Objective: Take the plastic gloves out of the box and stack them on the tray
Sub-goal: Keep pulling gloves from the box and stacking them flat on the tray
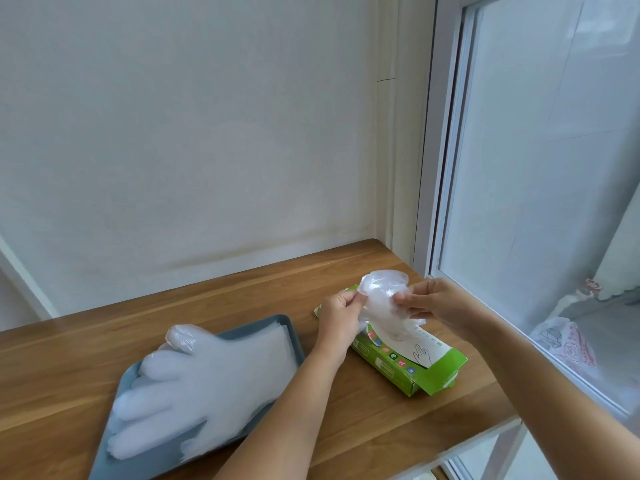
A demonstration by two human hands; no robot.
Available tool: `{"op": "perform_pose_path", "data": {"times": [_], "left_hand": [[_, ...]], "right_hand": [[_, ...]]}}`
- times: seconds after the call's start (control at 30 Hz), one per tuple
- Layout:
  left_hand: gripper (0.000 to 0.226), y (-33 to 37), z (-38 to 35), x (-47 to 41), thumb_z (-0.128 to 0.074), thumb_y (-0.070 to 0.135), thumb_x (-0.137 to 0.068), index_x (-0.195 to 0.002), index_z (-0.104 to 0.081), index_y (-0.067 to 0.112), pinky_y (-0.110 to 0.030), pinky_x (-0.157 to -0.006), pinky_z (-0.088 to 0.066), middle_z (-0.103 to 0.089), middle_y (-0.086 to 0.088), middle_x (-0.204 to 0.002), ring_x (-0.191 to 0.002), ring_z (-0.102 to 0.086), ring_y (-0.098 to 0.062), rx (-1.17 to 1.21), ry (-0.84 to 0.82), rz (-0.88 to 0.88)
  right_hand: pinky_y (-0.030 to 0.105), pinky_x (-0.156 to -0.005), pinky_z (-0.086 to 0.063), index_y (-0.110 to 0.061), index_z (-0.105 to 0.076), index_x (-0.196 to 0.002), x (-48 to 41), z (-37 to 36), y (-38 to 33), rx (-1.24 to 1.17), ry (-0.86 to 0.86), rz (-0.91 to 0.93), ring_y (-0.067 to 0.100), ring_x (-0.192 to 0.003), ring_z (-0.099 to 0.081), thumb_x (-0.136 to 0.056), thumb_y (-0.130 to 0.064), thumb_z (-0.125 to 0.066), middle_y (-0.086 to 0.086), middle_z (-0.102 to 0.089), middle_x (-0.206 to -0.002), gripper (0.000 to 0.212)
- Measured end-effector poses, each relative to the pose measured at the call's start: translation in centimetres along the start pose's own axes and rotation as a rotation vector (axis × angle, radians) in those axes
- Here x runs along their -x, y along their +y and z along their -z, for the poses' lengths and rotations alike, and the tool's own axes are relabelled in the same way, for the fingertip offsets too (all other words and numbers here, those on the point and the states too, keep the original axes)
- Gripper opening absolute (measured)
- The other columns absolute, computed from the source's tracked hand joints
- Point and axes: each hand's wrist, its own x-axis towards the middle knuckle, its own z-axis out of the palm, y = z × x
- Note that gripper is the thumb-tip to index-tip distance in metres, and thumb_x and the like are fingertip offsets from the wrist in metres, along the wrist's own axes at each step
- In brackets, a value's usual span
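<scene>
A green and white glove box point(403, 360) lies on the wooden table, right of centre. Just above it hangs a crumpled clear plastic glove point(381, 296), its lower part trailing down to the box's opening. My left hand point(341, 318) pinches the glove's left edge and my right hand point(433, 299) pinches its right edge. To the left, a grey-blue tray point(242, 332) holds a flat stack of clear gloves point(204, 382), fingers pointing toward the lower left, the thumb lying over the tray's far rim.
The table point(381, 420) is pushed against a pale wall at the back. A white-framed sliding glass door point(446, 168) runs along its right edge. A white plastic bag with red print point(564, 341) lies beyond the glass.
</scene>
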Motion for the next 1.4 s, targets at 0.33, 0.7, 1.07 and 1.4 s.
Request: {"op": "perform_pose_path", "data": {"times": [0.33,0.7,1.07,1.4], "left_hand": [[0.025,0.2,0.6,-0.2,-0.044,0.023,-0.102,-0.098,-0.068,0.02,-0.036,-0.085,-0.053,-0.07,-0.005,-0.102,-0.097,-0.066,-0.021,0.219,0.19,0.151],[0.019,-1.4,-1.5,-0.4,-0.06,0.036,-0.086,-0.089,-0.052,0.019,-0.039,-0.084,-0.043,-0.06,-0.004,-0.095,-0.097,-0.056,-0.026,-0.431,-0.084,-0.072],[0.027,-0.9,-1.7,-0.2,-0.061,0.035,-0.09,-0.109,-0.06,0.016,-0.029,-0.088,-0.044,-0.06,0.004,-0.111,-0.107,-0.055,-0.017,-0.543,-0.062,-0.075],[0.054,8.3,8.2,3.1,-0.069,0.062,-0.073,-0.111,-0.058,0.026,-0.026,-0.101,-0.034,-0.057,0.004,-0.13,-0.119,-0.049,-0.009,0.111,-0.128,-0.05]], "right_hand": [[0.018,-0.055,-0.051,-0.008,-0.05,-0.063,-0.4,-0.9,-0.7,-0.266,0.234,0.05,0.022,-0.07,-0.059,-0.08,-0.015,-0.07,0.015,-0.058,-0.066,0.028],[0.027,-0.054,-0.035,-0.014,-0.059,-0.062,-0.4,-1.5,-3.9,0.456,0.37,0.141,0.013,-0.058,-0.047,-0.087,-0.008,-0.058,-0.005,-0.054,-0.057,0.026],[0.016,-0.068,-0.05,-0.005,-0.055,-0.082,1.5,-0.8,-14.1,0.198,0.329,0.585,0.008,-0.071,-0.065,-0.098,-0.003,-0.039,0.002,-0.068,-0.074,0.023],[0.019,-0.048,-0.036,-0.023,-0.071,-0.078,3.6,-3.3,-18.5,0.59,-0.174,0.437,0.008,-0.048,-0.037,-0.098,-0.019,-0.051,-0.007,-0.042,-0.055,0.028]]}}
